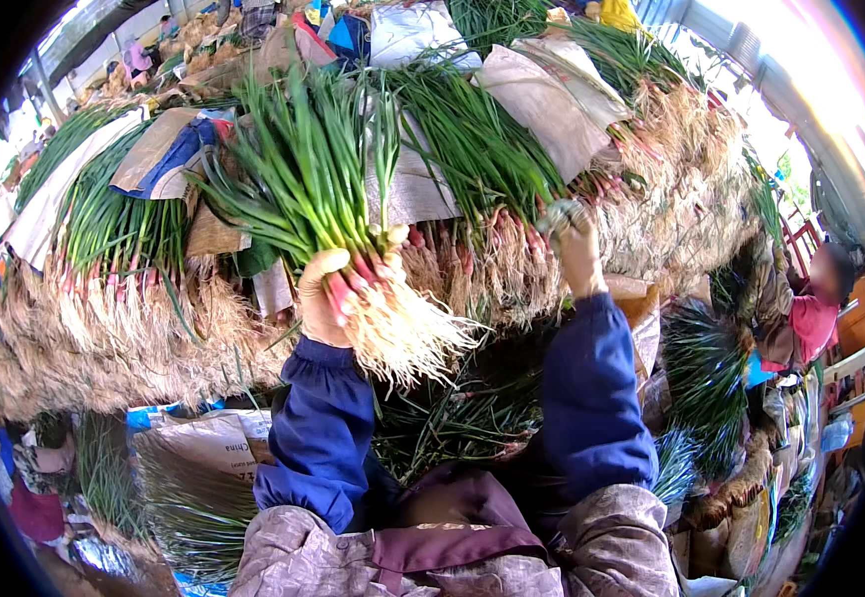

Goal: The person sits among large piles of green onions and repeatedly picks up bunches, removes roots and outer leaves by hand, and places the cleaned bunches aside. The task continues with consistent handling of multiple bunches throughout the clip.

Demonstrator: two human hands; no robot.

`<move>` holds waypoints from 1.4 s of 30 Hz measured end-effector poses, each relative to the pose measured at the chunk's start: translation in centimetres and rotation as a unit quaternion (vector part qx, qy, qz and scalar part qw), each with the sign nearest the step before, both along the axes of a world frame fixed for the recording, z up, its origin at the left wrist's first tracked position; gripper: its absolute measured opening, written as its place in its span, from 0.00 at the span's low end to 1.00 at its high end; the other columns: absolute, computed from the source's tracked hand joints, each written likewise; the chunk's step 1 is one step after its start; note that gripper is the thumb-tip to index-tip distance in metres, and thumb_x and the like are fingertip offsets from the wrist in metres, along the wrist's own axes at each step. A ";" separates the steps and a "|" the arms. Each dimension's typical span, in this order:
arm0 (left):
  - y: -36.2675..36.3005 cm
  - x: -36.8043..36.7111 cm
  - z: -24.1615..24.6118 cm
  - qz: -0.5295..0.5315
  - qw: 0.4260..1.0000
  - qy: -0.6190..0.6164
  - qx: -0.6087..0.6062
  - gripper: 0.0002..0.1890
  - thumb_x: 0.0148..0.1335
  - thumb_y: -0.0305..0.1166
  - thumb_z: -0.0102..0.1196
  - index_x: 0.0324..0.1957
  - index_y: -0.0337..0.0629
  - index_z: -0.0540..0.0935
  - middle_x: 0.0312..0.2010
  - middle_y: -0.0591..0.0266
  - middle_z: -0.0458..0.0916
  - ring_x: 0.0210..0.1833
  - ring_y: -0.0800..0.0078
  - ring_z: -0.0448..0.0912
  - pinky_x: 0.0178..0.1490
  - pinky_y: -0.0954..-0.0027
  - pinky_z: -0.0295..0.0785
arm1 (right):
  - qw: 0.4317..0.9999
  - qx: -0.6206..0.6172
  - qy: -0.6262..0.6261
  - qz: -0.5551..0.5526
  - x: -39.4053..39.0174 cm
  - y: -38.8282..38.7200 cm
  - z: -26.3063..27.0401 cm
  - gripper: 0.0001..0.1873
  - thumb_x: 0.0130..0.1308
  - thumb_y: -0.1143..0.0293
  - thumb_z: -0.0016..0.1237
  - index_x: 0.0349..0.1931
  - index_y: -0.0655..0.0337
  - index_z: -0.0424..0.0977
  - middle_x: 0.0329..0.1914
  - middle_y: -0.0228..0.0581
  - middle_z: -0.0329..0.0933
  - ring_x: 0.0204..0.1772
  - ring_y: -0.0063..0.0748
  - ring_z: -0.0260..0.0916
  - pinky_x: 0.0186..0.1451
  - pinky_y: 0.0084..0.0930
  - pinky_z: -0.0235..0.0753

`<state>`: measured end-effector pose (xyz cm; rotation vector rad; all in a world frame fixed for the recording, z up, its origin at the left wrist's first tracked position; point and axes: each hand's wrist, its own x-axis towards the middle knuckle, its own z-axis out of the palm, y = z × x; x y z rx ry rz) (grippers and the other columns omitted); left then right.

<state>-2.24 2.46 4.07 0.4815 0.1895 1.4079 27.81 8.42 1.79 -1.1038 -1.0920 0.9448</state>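
Note:
My left hand [320, 302] is closed around a bunch of green onions [331, 201] with long green leaves, pinkish-red bases and pale, stringy roots. Leaves point up and away from me; the roots hang to the right of my wrist. My right hand [578, 242], with greyish coverings on its blurred fingertips, reaches to the red bases of another row of green onions [469, 134] lying on the heap. Whether its fingers close on a stalk is unclear.
Pale woven sacks [544, 97] lie over parts of the heap, whose matted roots [141, 358] face me. Loose leaves [455, 425] lie below my arms. On the right a person in a pink top [813, 321] is near more onions [704, 380]. A printed sack [208, 440] lies lower left.

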 end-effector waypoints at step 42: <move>-2.8 0.6 -2.8 -0.227 0.962 0.154 -0.004 0.28 0.45 0.41 0.49 0.46 0.30 0.73 0.36 0.46 0.78 0.37 0.54 0.76 0.45 0.57 0.72 | 0.938 0.206 -0.255 0.108 -11.3 -8.2 -1.9 0.05 0.62 0.70 0.52 0.31 0.60 0.71 0.23 0.31 0.76 0.23 0.24 0.72 0.27 0.24 0.74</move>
